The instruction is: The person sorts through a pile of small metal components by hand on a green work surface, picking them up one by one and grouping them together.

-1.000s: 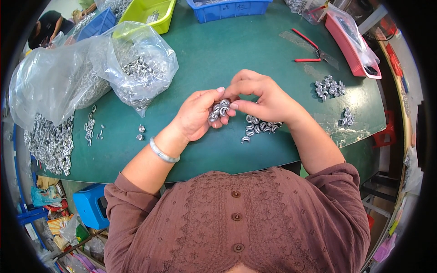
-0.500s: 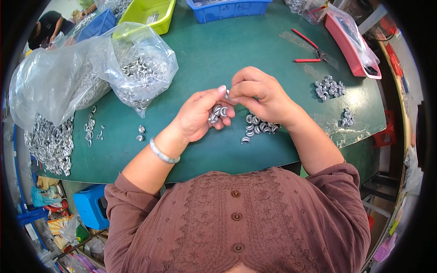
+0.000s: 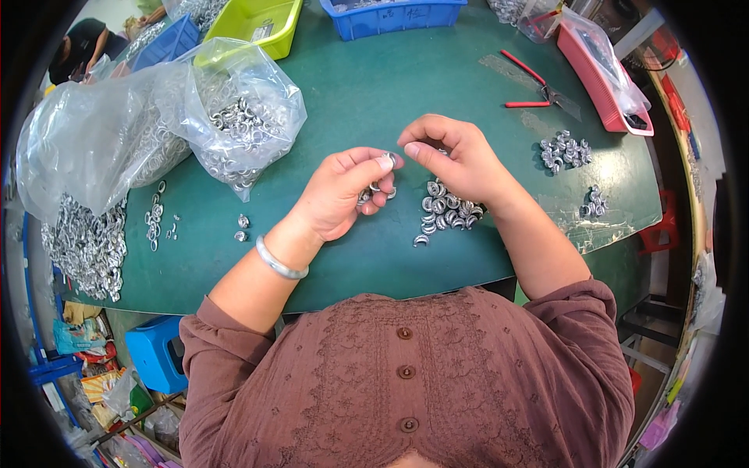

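My left hand (image 3: pixel 343 191) is closed, pinching a small crescent-shaped silver metal piece (image 3: pixel 390 158) between thumb and forefinger. More crescent pieces (image 3: pixel 365 195) lie in its bent lower fingers, partly hidden. Just to the right, my right hand (image 3: pixel 460 160) has its thumb and forefinger tips together, a short gap from the left fingertips. Anything between them is too small to make out. Below the right hand lies a loose pile of shiny crescent pieces (image 3: pixel 449 214) on the green table (image 3: pixel 343 277). Two small metal pieces (image 3: pixel 242 228) lie left of my left wrist.
Clear plastic bags (image 3: pixel 250 148) of metal rings and a heap of metal parts (image 3: pixel 86 249) occupy the left. Red-handled pliers (image 3: pixel 538 90), two small clusters (image 3: pixel 566 152) and a pink basket (image 3: pixel 601 78) are at right. Green (image 3: pixel 281 35) and blue (image 3: pixel 390 22) bins stand at the far edge.
My right hand has drawn slightly right, away from the metal piece at the left fingertips. The left fingers have curled further over the pieces in the hand.
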Motion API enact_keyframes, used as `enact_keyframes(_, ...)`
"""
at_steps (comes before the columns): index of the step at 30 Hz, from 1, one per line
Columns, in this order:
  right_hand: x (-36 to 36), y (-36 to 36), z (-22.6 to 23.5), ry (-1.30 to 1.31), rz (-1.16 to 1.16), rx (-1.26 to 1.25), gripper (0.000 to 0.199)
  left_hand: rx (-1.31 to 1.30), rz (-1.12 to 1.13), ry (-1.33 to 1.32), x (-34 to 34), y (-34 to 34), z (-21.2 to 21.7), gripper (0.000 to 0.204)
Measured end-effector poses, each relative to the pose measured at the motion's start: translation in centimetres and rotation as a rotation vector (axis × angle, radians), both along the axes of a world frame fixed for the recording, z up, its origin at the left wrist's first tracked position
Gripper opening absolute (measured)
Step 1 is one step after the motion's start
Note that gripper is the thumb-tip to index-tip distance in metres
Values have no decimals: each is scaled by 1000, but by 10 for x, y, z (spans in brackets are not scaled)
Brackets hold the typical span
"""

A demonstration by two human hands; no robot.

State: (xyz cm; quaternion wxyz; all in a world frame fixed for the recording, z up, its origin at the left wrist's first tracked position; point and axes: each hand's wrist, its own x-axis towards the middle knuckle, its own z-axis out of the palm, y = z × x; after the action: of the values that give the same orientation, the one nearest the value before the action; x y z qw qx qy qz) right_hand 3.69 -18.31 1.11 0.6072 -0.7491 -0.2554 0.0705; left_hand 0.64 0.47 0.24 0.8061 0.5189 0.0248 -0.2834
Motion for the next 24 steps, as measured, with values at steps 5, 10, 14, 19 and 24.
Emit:
enact_keyframes(5,3,-3,2,211,84,2,11,217,116,-236,-5,-6,-3,18)
enact_keyframes(10,1,-1,4,313,134,39,15,528,222,-766,-7,-9,-11,20)
enact_keyframes(14,0,0,3,424,127,82,16,623,268,-928,-5,-10,-14,23)
enact_keyframes(19,-3,3,2,519,106,138,15,725,284,-1107,-5,-9,-12,24)
enact_keyframes(24,-3,3,1,544,106,188,14,715,301,-1123,-5,-9,-11,25)
